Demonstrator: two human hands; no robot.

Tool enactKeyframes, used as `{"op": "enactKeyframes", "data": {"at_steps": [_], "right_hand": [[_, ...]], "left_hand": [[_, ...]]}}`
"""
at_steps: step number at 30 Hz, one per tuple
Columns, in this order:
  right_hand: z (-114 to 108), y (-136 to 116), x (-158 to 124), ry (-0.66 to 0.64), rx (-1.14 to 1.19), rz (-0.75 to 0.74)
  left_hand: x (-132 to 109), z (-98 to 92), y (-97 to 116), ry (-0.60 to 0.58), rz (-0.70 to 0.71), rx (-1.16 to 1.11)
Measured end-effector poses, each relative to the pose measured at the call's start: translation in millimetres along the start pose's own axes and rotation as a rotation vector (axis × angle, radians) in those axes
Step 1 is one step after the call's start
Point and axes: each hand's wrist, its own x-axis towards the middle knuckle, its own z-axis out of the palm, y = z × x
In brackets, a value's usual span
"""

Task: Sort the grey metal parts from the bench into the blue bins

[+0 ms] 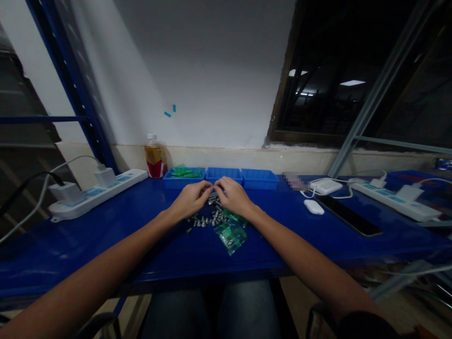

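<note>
My left hand (190, 198) and my right hand (233, 195) meet above the middle of the blue table, fingertips pinched close together. Whatever lies between the fingertips is too small to make out. Several small metal parts (203, 221) are scattered on the table just below my hands. More metal pieces (212, 198) show between the two hands. A green-tinted clear bag (230, 237) with small parts inside lies nearer the front edge, partly beside another green bag under my right hand.
Three blue bins (260, 179) line the wall; the left one holds green bags (185, 171). A bottle (154, 157) and power strip (95, 193) stand left. Phone (349, 215), white case (313, 207) and second power strip (395, 201) lie right.
</note>
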Motion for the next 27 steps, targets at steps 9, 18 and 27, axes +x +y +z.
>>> {"op": "enactKeyframes", "data": {"at_steps": [9, 18, 27], "right_hand": [[2.0, -0.1, -0.4, -0.003, 0.004, 0.014], [-2.7, -3.8, -1.1, 0.027, 0.089, -0.017], [-2.6, -1.5, 0.2, 0.03, 0.033, 0.016]], "left_hand": [[-0.5, 0.9, 1.7, 0.054, 0.009, -0.017], [-0.8, -0.5, 1.9, 0.054, -0.019, 0.037], [0.0, -5.1, 3.2, 0.044, 0.011, -0.041]]}}
